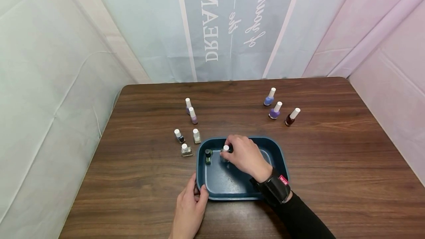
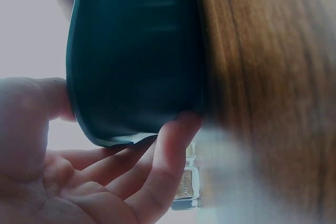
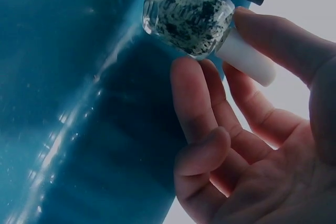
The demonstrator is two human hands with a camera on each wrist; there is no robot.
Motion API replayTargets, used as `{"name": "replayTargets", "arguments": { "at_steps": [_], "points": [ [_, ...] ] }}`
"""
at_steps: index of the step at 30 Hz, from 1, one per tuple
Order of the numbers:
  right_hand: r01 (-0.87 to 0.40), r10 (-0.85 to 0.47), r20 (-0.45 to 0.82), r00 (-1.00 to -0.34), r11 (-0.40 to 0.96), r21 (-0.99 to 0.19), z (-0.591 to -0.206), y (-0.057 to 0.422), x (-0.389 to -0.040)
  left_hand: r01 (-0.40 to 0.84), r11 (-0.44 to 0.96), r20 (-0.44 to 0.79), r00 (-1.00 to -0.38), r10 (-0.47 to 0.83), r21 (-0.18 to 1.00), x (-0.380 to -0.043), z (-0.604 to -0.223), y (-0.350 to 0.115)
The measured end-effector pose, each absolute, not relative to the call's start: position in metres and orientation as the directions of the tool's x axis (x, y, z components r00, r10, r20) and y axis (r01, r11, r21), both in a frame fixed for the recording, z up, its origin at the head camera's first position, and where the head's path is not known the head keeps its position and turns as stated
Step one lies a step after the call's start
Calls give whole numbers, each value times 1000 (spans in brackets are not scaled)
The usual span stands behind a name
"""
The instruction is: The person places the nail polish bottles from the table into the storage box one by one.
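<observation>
A smooth blue tray [image 1: 232, 189] with rounded corners and a glossy, light-catching floor sits at the lower centre of the frame on the wood-grained tabletop [image 1: 332, 150]. Inside its upper-left part, the right hand [image 1: 247, 158] pinches a clear glass bottle [image 3: 191, 19], thick-walled, filled with dark and pale speckles and topped by a white cylindrical cap. The left hand [image 1: 190, 204] grips the tray's lower-left corner between thumb and fingers.

In the head view the right hand's fingers partly cover the speckled bottle; whether its base touches the tray cannot be told. In the left wrist view, fingers partly hide a glittery bottle [image 2: 185, 184].

A dark-capped green bottle [image 1: 208, 157] stands just left of the pinched one. Five white-capped bottles [image 1: 196, 137] cluster left of centre, three more [image 1: 274, 113] at upper right; a lettered cloth [image 1: 239, 28] hangs behind.
</observation>
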State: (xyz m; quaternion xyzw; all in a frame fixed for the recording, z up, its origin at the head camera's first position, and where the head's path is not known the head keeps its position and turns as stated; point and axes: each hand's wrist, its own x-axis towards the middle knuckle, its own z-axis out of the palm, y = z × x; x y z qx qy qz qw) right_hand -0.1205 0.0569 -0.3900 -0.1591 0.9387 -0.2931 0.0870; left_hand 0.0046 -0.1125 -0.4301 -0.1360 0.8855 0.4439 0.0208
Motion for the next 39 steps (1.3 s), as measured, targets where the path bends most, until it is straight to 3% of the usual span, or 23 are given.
{"name": "replayTargets", "arguments": {
  "at_steps": [39],
  "points": [
    [-224,-306,-74,-949,823,-523,-399,50,-118,-253,557,-160,-964,-211,791,5,-433,-114]
  ]
}}
